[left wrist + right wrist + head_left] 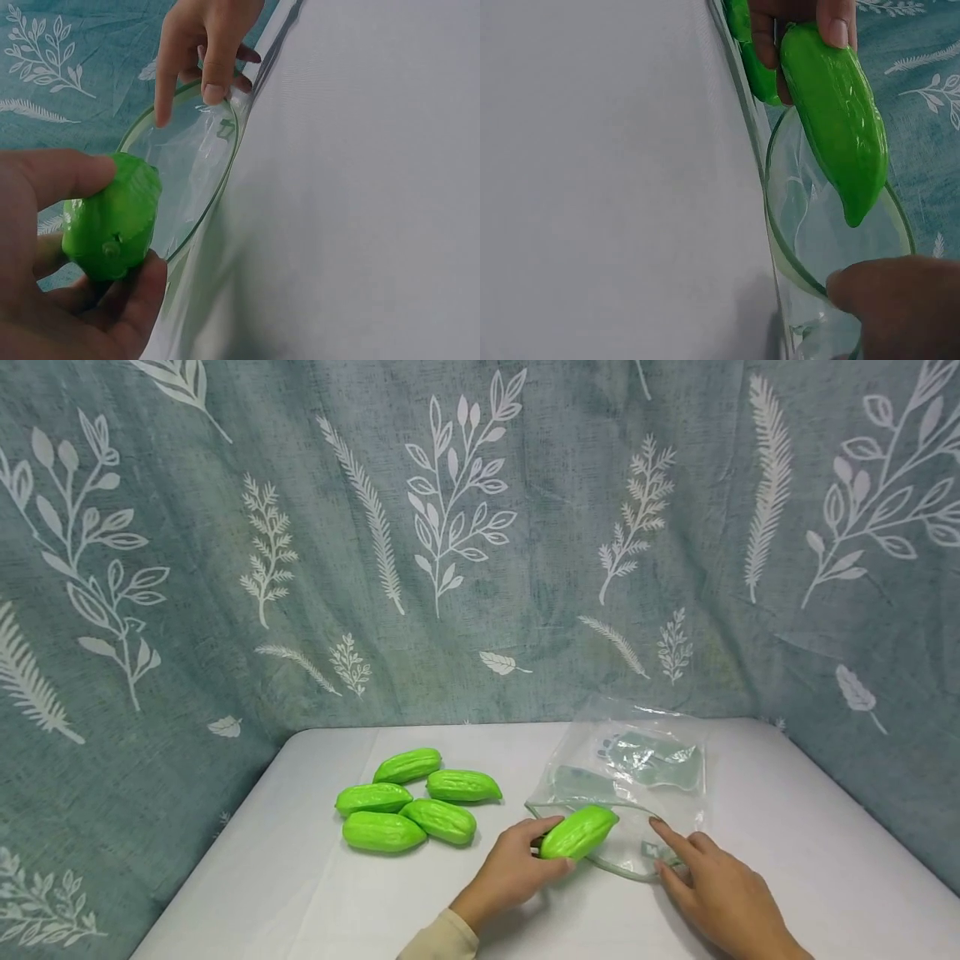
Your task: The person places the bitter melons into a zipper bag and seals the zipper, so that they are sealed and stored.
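Note:
A bright green bitter melon with a bumpy, glossy skin is held by my left hand, thumb on one side and fingers on the other. Its pointed tip faces the mouth of a clear plastic bag with a green rim. In the right wrist view, the bitter melon slants over the mouth's opening. At the bag's right corner, my right hand grips the rim; its thumb and index finger spread at the two edges, and the mouth stands open. The left wrist view shows the bitter melon's blunt end.
Several more bitter melons lie in a loose group at the left of the white table. Green shapes are printed on the bag's far part, which lies toward the table's back edge. A leaf-patterned green curtain surrounds the table's back and sides.

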### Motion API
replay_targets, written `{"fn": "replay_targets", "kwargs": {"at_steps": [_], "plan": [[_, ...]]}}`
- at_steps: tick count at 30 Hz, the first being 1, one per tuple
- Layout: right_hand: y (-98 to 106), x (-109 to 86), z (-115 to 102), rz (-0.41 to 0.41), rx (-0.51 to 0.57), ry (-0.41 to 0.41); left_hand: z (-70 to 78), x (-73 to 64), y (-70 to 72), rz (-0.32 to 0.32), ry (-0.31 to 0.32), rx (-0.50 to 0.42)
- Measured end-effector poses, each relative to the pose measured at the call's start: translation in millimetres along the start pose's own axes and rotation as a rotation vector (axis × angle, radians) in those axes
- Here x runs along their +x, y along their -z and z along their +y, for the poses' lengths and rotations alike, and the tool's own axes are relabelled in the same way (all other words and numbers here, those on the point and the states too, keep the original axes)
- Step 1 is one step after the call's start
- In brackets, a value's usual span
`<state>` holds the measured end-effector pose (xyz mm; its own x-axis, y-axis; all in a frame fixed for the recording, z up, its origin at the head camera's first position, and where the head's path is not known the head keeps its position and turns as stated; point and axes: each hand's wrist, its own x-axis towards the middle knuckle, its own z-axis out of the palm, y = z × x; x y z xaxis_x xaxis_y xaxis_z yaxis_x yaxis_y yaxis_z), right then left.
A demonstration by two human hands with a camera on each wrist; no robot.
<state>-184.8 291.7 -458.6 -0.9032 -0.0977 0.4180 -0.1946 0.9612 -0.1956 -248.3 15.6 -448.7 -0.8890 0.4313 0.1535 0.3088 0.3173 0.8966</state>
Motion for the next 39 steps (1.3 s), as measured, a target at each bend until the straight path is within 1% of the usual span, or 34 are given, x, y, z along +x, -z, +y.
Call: {"fn": "replay_targets", "kwargs": {"at_steps": [3, 5, 7, 11, 13, 16, 20, 23, 29, 33, 36, 39], "plan": [[3.0, -0.2, -0.7, -0.002, -0.083, 0.02, 0.9, 1.6, -1.7, 0.009, 0.002, 0.002], [3.9, -0.5, -1.2, -0.013, -0.085, 0.012, 1.6, 2.1, -2.5, 0.012, 0.001, -0.005], [4.3, -1.0, -1.4, -0.023, -0.048, -0.01, 2.9, 1.9, -3.1, 0.013, -0.005, -0.008], [3.9, -1.1, 0.7, -0.039, 0.101, -0.09, 5.1, 2.7, -4.7, 0.017, 0.0, 0.001], [3.3, -0.9, 2.3, -0.038, 0.157, -0.121, 6.0, 3.8, -6.2, 0.023, 0.005, 0.005], [1.3, -0.9, 4.0, 0.028, 0.199, -0.126, 7.5, 5.1, -9.3, 0.028, 0.005, 0.005], [-2.2, -0.6, 4.9, 0.143, 0.211, -0.136, 9.4, 5.9, -12.8, 0.031, 0.0, 0.004], [-4.7, 0.2, 5.6, 0.182, 0.212, -0.159, 10.3, 6.2, -14.1, 0.037, 0.007, 0.006], [-8.3, 2.2, 8.1, 0.215, 0.202, -0.16, 10.8, 7.5, -16.8, 0.059, 0.009, 0.02], [-9.5, 2.6, 7.9, 0.205, 0.215, -0.158, 9.2, 8.2, -18.8, 0.077, 0.001, 0.04], [-11.0, 2.7, 7.7, 0.197, 0.222, -0.148, 7.3, 8.8, -21.1, 0.091, -0.017, 0.087], [-12.3, 3.1, 8.3, 0.203, 0.219, -0.129, 6.5, 9.9, -24.4, 0.101, -0.059, 0.16]]}}
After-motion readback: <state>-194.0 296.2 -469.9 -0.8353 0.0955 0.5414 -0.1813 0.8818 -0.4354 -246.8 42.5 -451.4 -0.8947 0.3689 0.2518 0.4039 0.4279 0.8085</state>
